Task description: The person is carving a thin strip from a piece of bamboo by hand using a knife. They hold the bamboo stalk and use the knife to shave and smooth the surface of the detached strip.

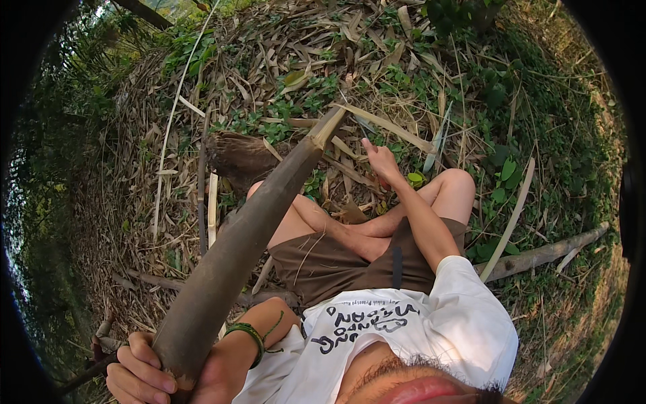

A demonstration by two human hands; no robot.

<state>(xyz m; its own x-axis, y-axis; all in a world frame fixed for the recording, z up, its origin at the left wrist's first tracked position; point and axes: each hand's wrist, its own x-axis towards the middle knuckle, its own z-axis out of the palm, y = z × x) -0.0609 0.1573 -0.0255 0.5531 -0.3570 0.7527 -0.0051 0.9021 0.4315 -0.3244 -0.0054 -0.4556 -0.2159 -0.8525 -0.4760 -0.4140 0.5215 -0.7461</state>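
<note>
A long brown bamboo pole (235,249) slants across from the lower left to the upper middle. Its butt end is in my left hand (158,369), fingers wrapped round it. At the far tip the brown skin is cut away, baring paler wood, and a flat pale strip (390,125) stretches rightward from there. My right hand (382,163) grips a knife, its thin grey blade (364,124) reaching up beside the tip and partly covered by the strip. Most of the knife's handle is hidden in the fingers.
I sit cross-legged on ground covered with dry leaves and green plants. A short log (245,158) lies beyond my knee. To the right rest a branch (548,253) and a pale curved strip (513,219). A long thin strip (173,118) lies at the left.
</note>
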